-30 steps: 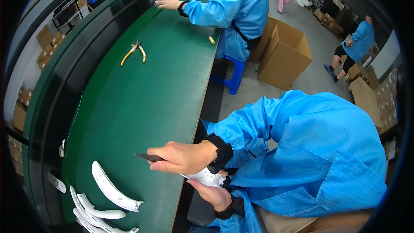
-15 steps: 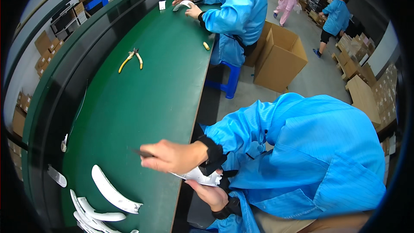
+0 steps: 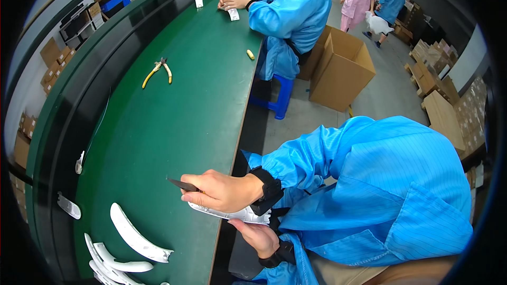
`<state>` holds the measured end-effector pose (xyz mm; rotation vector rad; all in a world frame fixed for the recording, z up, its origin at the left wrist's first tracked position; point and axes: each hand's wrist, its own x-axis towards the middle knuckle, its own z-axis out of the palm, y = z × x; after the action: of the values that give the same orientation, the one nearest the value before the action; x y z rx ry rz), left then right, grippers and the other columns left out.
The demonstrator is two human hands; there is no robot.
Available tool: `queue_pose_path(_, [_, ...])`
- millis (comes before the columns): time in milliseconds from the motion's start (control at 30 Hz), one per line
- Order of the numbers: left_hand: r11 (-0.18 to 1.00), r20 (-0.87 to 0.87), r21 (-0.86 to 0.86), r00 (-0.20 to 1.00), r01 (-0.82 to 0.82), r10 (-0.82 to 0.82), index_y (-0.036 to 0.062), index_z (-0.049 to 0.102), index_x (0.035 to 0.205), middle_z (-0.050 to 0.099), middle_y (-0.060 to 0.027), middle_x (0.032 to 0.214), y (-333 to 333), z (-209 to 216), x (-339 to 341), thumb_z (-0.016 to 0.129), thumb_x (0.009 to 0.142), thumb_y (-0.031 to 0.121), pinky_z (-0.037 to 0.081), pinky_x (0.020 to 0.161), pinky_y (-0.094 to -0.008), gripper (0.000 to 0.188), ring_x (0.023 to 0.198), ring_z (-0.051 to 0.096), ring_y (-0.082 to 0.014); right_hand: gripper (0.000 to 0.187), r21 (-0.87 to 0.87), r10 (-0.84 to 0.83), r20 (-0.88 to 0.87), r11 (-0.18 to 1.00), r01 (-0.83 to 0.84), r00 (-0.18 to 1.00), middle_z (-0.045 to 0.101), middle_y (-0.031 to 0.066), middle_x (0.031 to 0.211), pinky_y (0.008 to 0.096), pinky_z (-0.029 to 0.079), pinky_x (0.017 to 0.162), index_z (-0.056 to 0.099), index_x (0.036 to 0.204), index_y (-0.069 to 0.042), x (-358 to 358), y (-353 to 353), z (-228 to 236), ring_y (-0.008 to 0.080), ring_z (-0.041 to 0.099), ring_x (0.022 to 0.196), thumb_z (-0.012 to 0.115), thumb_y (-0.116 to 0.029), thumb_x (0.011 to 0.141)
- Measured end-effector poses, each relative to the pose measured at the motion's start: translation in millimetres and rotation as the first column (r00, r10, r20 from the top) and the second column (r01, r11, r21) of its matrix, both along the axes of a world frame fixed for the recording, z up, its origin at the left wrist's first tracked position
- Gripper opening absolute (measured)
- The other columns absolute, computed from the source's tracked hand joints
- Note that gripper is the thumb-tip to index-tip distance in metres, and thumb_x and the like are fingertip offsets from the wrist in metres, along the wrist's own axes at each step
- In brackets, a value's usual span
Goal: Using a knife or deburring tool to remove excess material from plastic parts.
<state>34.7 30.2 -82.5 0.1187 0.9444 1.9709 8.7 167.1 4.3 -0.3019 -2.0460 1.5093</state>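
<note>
My right hand (image 3: 224, 192) is closed around a knife (image 3: 183, 184), its dark blade pointing left past my fingers. Just beneath that hand lies a long, curved white plastic part (image 3: 229, 212), partly covered by it. My left hand (image 3: 260, 236) grips this part from below at its near end, beside the table edge. On the green table (image 3: 158, 137) to the left rest a curved white plastic piece (image 3: 134, 235) and a small pile of similar white pieces (image 3: 124, 265).
Yellow-handled pliers (image 3: 158, 72) lie farther up the table, and a short yellow object (image 3: 250, 54) sits near its edge. A co-worker in blue (image 3: 290, 8) handles a white piece at the far end. An open cardboard box (image 3: 338, 76) stands on the floor.
My right hand and the knife have shifted slightly right, and more of the white part shows below. The co-worker's hands have come together, and people in the background have moved.
</note>
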Motion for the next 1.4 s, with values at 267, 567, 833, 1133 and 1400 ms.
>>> queue_pose_path(267, [0.998, -0.018, -0.061, 1.000, -0.007, 0.006, 0.0005, 0.026, 0.146, 0.039, -0.0139, 0.146, -4.3, -0.4, 0.6, 0.032, 0.101, 0.055, 0.035, 0.108, -0.0372, 0.072, 0.131, 0.043, -0.0260, 0.024, 0.056, 0.024, 0.014, 0.998, -0.025, 1.000, 0.052, 0.0157, 0.060, 0.0403, 0.040, 0.049, 0.047, 0.095, 0.001, 1.3, -6.7, 4.9, 0.0321, 0.052, 0.051, 0.050, -0.023, 0.099])
queue_pose_path(567, [0.994, -0.236, -0.066, 0.966, 0.092, -0.105, -0.0038, 0.029, 0.143, 0.043, -0.0196, 0.140, -20.6, -13.7, 0.6, 0.038, 0.101, 0.049, 0.040, 0.103, -0.0419, 0.068, 0.122, 0.050, -0.0284, 0.025, 0.127, -0.031, -0.008, 0.991, 0.031, 0.999, 0.053, 0.0151, 0.061, 0.0382, 0.043, 0.050, 0.048, 0.098, 0.001, -10.9, 1.0, -7.7, 0.0312, 0.054, 0.052, 0.050, -0.023, 0.099])
queue_pose_path(833, [0.969, -0.631, -0.135, 0.772, -0.206, 0.076, -0.0136, 0.042, 0.122, 0.060, -0.0241, 0.092, -9.6, -44.2, 14.1, 0.049, 0.098, 0.022, 0.053, 0.064, -0.0360, 0.044, 0.070, 0.061, -0.0249, 0.037, 0.797, -0.058, -0.191, 0.573, 0.189, 0.980, 0.063, 0.0238, 0.090, 0.0443, 0.050, 0.067, 0.056, 0.101, 0.003, -43.6, 28.3, -33.5, 0.0340, 0.064, 0.079, 0.051, -0.033, 0.099])
queue_pose_path(1133, [0.964, -0.637, -0.161, 0.769, -0.211, 0.062, -0.0139, 0.049, 0.112, 0.061, -0.0227, 0.083, 41.1, -59.6, 7.2, 0.048, 0.099, 0.025, 0.052, 0.060, -0.0365, 0.041, 0.066, 0.060, -0.0247, 0.036, 0.182, -0.138, -0.235, 0.966, 0.183, 0.962, 0.064, 0.0237, 0.082, 0.0414, 0.050, 0.065, 0.056, 0.095, 0.006, -18.8, 24.2, 4.8, 0.0308, 0.063, 0.076, 0.053, -0.030, 0.098])
queue_pose_path(1400, [0.879, -0.665, -0.298, 0.742, -0.372, 0.089, -0.0148, 0.054, 0.100, 0.058, -0.0181, 0.076, 40.5, -17.9, 4.5, 0.044, 0.101, 0.026, 0.047, 0.051, -0.0315, 0.042, 0.058, 0.055, -0.0211, 0.025, -0.219, -0.084, -0.158, 0.974, 0.048, 0.984, 0.054, 0.0052, 0.061, 0.0284, 0.045, 0.043, 0.050, 0.087, 0.000, 12.6, 47.7, -9.9, 0.0127, 0.056, 0.048, 0.050, -0.022, 0.099])
